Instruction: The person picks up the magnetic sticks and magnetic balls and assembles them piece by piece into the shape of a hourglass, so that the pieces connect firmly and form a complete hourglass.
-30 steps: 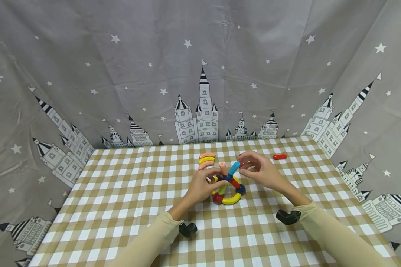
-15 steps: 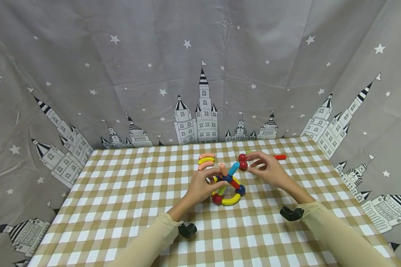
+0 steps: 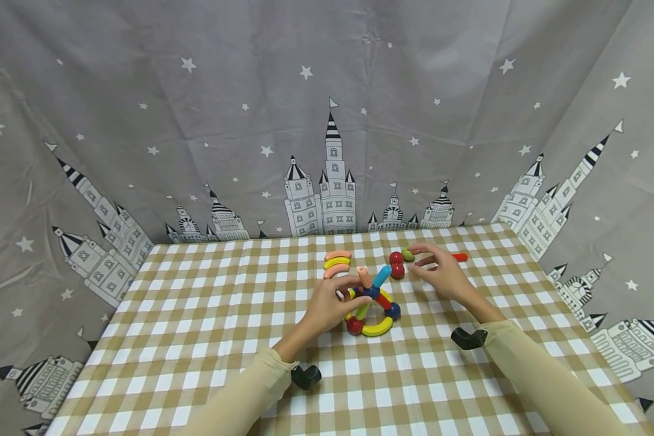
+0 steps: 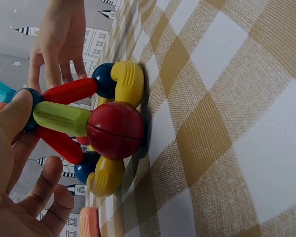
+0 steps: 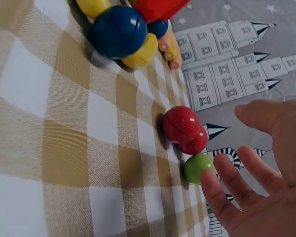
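Note:
A magnetic stick-and-ball structure stands on the cloth, with yellow curved sticks [image 3: 378, 327] and a red ball [image 4: 116, 130] in its base. Red and light-green straight sticks [image 4: 61, 118] rise to a blue ball [image 4: 37, 99], which my left hand [image 3: 329, 303] pinches between thumb and fingers. From that ball a light-blue stick [image 3: 382, 276] and a peach stick [image 3: 364, 277] point upward. My right hand [image 3: 445, 277] holds nothing, its fingers spread beside a green ball [image 5: 198, 168]. Two red balls [image 5: 181, 124] lie against each other next to the green one.
Several curved sticks, peach and yellow [image 3: 336, 263], lie in a row behind the structure. A red straight stick [image 3: 460, 257] lies beyond my right hand, partly covered by it. The checked tablecloth [image 3: 196, 339] reaches back to a grey curtain [image 3: 223, 121].
My right hand has drawn back to the right, away from the structure, and the red and green balls are now uncovered. My left hand keeps its hold on the blue ball.

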{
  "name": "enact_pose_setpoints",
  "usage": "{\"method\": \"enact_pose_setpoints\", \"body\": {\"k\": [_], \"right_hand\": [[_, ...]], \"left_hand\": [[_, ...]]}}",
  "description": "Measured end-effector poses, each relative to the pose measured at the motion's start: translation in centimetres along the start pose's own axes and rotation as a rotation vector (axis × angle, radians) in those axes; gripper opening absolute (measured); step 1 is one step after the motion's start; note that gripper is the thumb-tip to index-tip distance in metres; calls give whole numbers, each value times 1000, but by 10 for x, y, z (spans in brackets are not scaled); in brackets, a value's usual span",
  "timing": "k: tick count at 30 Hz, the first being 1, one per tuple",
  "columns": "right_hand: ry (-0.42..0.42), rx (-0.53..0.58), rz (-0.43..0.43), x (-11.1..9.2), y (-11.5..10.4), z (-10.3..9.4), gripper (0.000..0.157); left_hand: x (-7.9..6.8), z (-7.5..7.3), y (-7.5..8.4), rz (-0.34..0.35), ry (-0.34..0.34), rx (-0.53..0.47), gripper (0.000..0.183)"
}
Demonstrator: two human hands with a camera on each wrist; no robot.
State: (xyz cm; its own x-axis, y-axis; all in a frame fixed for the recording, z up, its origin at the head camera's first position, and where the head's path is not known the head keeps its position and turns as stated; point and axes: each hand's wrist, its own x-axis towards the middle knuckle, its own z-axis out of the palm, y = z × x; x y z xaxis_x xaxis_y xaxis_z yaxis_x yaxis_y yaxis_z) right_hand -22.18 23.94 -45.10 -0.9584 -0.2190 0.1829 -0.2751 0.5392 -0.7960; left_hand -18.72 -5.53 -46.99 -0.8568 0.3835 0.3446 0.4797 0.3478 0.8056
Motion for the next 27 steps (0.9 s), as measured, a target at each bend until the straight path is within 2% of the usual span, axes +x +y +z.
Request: {"method": "enact_pose_setpoints", "body": {"k": [6,19,27], "right_hand": [[20,-9,100,8,3,3,44],[53,-9,166,26,24,12,46],[52,-80,228,35,30,16,48]], "left_hand": [[0,1,1,11,-3,8,28],[-1,-1,1,30,1,13,29],[0,-1,1,1,-6,22,29]]}}
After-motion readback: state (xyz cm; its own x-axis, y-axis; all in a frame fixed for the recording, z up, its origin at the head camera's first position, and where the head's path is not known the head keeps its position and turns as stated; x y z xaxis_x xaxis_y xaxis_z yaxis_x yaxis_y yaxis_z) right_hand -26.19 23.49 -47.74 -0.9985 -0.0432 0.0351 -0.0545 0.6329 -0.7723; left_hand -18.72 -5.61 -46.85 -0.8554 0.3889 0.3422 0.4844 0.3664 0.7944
